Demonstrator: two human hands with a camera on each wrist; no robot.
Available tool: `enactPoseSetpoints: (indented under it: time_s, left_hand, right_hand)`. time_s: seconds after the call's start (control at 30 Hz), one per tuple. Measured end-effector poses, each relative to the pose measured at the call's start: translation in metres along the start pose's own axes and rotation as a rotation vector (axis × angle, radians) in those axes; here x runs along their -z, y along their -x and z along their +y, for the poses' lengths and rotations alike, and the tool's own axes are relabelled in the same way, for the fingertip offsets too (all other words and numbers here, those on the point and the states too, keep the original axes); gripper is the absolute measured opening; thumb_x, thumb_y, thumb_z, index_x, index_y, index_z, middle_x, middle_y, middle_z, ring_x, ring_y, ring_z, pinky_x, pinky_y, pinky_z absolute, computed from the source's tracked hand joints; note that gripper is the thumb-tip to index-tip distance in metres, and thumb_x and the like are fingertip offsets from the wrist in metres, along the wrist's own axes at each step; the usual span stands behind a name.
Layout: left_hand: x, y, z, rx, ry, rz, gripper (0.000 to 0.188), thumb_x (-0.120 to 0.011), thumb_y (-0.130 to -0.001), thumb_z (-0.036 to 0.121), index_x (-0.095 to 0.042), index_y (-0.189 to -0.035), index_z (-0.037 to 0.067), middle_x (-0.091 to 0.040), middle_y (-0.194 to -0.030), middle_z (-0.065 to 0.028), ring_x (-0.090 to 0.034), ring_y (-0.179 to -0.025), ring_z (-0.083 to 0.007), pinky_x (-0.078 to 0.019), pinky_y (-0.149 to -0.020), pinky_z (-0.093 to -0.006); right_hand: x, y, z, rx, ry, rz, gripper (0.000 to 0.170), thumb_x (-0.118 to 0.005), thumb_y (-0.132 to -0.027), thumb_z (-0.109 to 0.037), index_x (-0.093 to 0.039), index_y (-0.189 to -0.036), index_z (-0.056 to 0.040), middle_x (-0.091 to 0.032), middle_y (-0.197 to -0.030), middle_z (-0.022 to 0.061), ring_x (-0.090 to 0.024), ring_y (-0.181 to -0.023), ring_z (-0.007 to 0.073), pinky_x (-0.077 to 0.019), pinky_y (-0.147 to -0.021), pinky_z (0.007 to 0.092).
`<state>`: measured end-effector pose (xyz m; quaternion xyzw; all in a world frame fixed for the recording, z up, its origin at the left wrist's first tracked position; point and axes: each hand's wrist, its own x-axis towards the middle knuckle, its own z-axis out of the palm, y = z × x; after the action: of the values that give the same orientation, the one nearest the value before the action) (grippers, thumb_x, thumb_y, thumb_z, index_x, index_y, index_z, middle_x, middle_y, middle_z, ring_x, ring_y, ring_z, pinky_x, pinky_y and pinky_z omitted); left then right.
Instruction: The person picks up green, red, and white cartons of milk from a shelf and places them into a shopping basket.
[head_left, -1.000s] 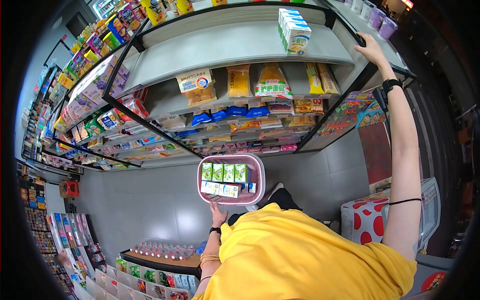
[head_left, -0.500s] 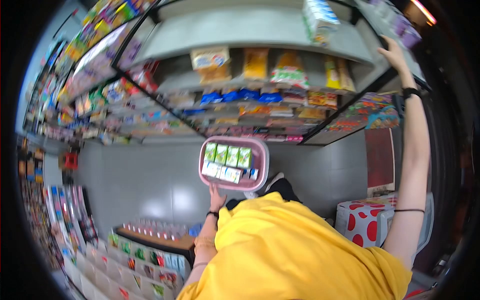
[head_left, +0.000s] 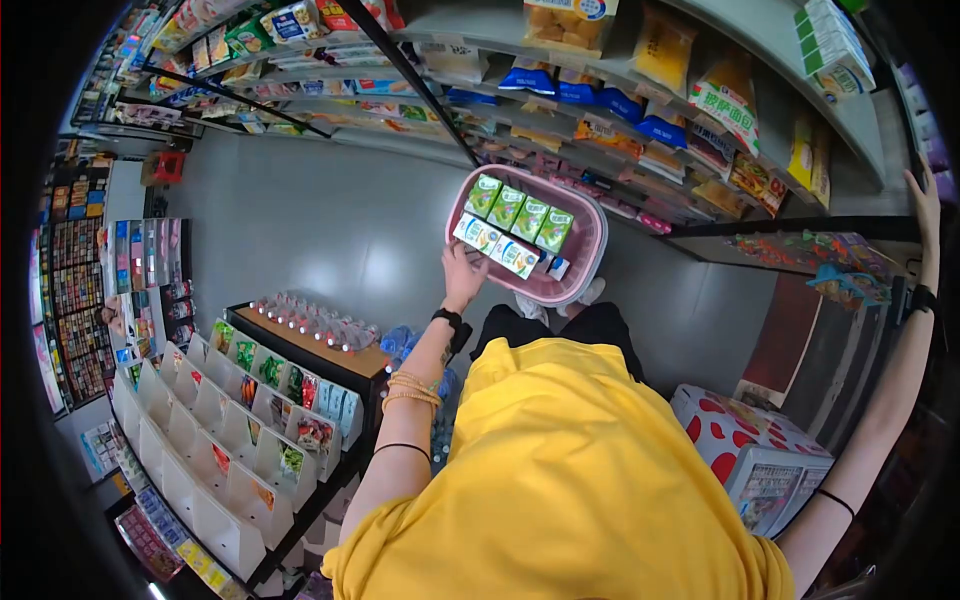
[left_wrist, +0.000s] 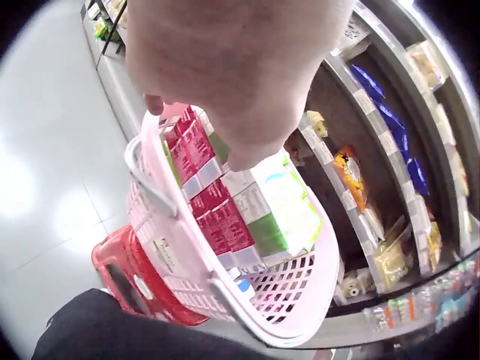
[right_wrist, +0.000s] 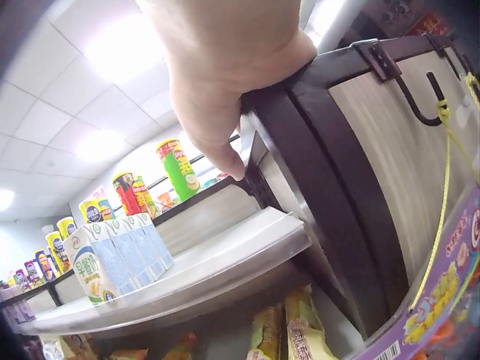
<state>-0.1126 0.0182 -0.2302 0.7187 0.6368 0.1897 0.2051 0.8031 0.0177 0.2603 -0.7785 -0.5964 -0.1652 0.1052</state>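
Note:
A pink basket (head_left: 597, 225) holds green-and-white cartons (head_left: 508, 208) and white cartons (head_left: 513, 255); pink-sided cartons (left_wrist: 219, 222) show in the left wrist view. The left hand (head_left: 463, 278) reaches over the basket's near-left side, its fingers spread beside the white cartons. Seen from the left wrist, that hand (left_wrist: 240, 67) covers part of the rim and a fingertip meets a carton top. At the far right, the right hand (head_left: 926, 205) rests on the shelf unit's black corner frame (right_wrist: 330, 165), one digit of this hand (right_wrist: 232, 75) extended down inside it.
White milk cartons (right_wrist: 112, 259) stand on the upper shelf (right_wrist: 217, 262), with packaged bread (head_left: 725, 105) below. Beneath the basket is a red stool (left_wrist: 139, 270). Bottles (head_left: 315, 322) stand on a low table at left, near white compartment racks (head_left: 215, 430). A red-dotted box (head_left: 735, 430) is at right.
The head view has turned, so the shelves now lie higher and to the right. The left hand has moved from the basket's outer edge to over its rim, beside the cartons. The right hand remains on the frame.

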Motion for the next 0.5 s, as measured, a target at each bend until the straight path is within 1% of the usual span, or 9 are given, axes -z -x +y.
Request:
enactPoseSetpoints:
  time_s: [0.1, 0.13, 0.17, 0.2, 0.23, 0.33, 0.4, 0.47, 0.5]
  left_hand:
    - [-0.007, -0.025, 0.011, 0.298, 0.199, -0.028, 0.068, -0.078, -0.079, 0.032, -0.044, -0.122, -0.007, -0.044, -0.121, -0.0274, -0.044, -0.117, -0.0436, -0.0392, -0.103, -0.0476]
    - [-0.017, -0.029, 0.011, 0.379, 0.207, 0.056, 0.071, -0.079, -0.079, 0.034, -0.042, -0.123, -0.007, -0.043, -0.121, -0.0273, -0.044, -0.116, -0.0433, -0.0391, -0.103, -0.048]
    - [-0.03, -0.034, 0.011, 0.456, 0.213, 0.141, 0.075, -0.08, -0.079, 0.037, -0.04, -0.123, -0.008, -0.042, -0.12, -0.0271, -0.044, -0.115, -0.043, -0.0391, -0.103, -0.0484]
    - [-0.041, -0.037, 0.012, 0.531, 0.218, 0.227, 0.078, -0.081, -0.078, 0.04, -0.038, -0.123, -0.008, -0.041, -0.119, -0.027, -0.043, -0.114, -0.0426, -0.039, -0.102, -0.0487]
    - [-0.039, -0.042, 0.024, 0.631, 0.273, 0.23, 0.093, -0.083, -0.076, 0.044, -0.03, -0.132, -0.009, -0.035, -0.128, -0.0315, -0.042, -0.119, -0.0444, -0.038, -0.105, -0.0486]
    - [-0.048, -0.057, 0.03, 0.744, 0.222, 0.203, 0.106, -0.084, -0.073, 0.045, -0.022, -0.139, -0.01, -0.032, -0.133, -0.034, -0.039, -0.124, -0.0468, -0.0359, -0.109, -0.0491]
    - [-0.048, -0.067, 0.032, 0.825, 0.23, 0.128, 0.118, -0.085, -0.07, 0.047, -0.014, -0.145, -0.01, -0.032, -0.14, -0.0373, -0.035, -0.133, -0.0481, -0.0324, -0.114, -0.048]
    - [-0.067, -0.075, 0.015, 0.871, 0.162, 0.111, 0.122, -0.086, -0.069, 0.047, -0.012, -0.147, -0.01, -0.034, -0.142, -0.0379, -0.036, -0.136, -0.0478, -0.0318, -0.116, -0.0469]
    - [-0.059, -0.079, 0.024, 0.879, 0.204, 0.067, 0.124, -0.085, -0.068, 0.047, -0.01, -0.147, -0.01, -0.035, -0.143, -0.0383, -0.037, -0.138, -0.0462, -0.0332, -0.116, -0.0445]
  right_hand:
    - [-0.001, -0.002, 0.015, -0.051, 0.029, -0.033, 0.063, -0.067, -0.095, -0.039, -0.048, -0.147, -0.0099, -0.05, -0.148, 0.0149, -0.045, -0.138, 0.0252, -0.0341, -0.114, 0.0349]
    - [-0.006, -0.004, 0.035, -0.04, 0.055, -0.024, 0.064, -0.067, -0.095, -0.042, -0.048, -0.147, -0.0104, -0.05, -0.148, 0.0152, -0.045, -0.138, 0.025, -0.0345, -0.114, 0.0351]
    - [-0.016, -0.006, 0.057, -0.133, 0.048, -0.029, 0.066, -0.068, -0.093, -0.046, -0.048, -0.148, -0.0151, -0.047, -0.149, 0.0168, -0.045, -0.138, 0.0256, -0.0338, -0.115, 0.0359]
    - [-0.013, -0.007, 0.061, -0.163, 0.001, -0.045, 0.066, -0.068, -0.092, -0.041, -0.048, -0.147, -0.0123, -0.047, -0.148, 0.0175, -0.046, -0.137, 0.0259, -0.0344, -0.114, 0.0359]
    - [-0.01, -0.004, 0.05, -0.179, -0.084, -0.059, 0.066, -0.069, -0.092, -0.037, -0.047, -0.147, -0.0095, -0.048, -0.148, 0.0181, -0.046, -0.135, 0.0261, -0.0351, -0.113, 0.0359]
    - [0.015, 0.007, -0.03, -0.245, -0.359, -0.095, 0.066, -0.072, -0.089, -0.023, -0.045, -0.145, -0.0011, -0.049, -0.145, 0.0201, -0.049, -0.131, 0.0269, -0.0369, -0.111, 0.0359]
    - [0.029, 0.011, -0.073, -0.302, -0.5, -0.12, 0.067, -0.074, -0.087, -0.014, -0.044, -0.144, 0.0045, -0.05, -0.143, 0.0214, -0.05, -0.128, 0.0274, -0.0382, -0.11, 0.0358]
    - [0.039, 0.011, -0.103, -0.294, -0.535, -0.141, 0.068, -0.076, -0.086, -0.005, -0.043, -0.143, 0.0101, -0.051, -0.142, 0.0227, -0.052, -0.125, 0.028, -0.0394, -0.109, 0.0358]
    - [0.045, 0.011, -0.116, -0.132, -0.428, -0.153, 0.068, -0.076, -0.086, -0.004, -0.043, -0.143, 0.0104, -0.052, -0.141, 0.0225, -0.052, -0.124, 0.028, -0.0407, -0.107, 0.0356]
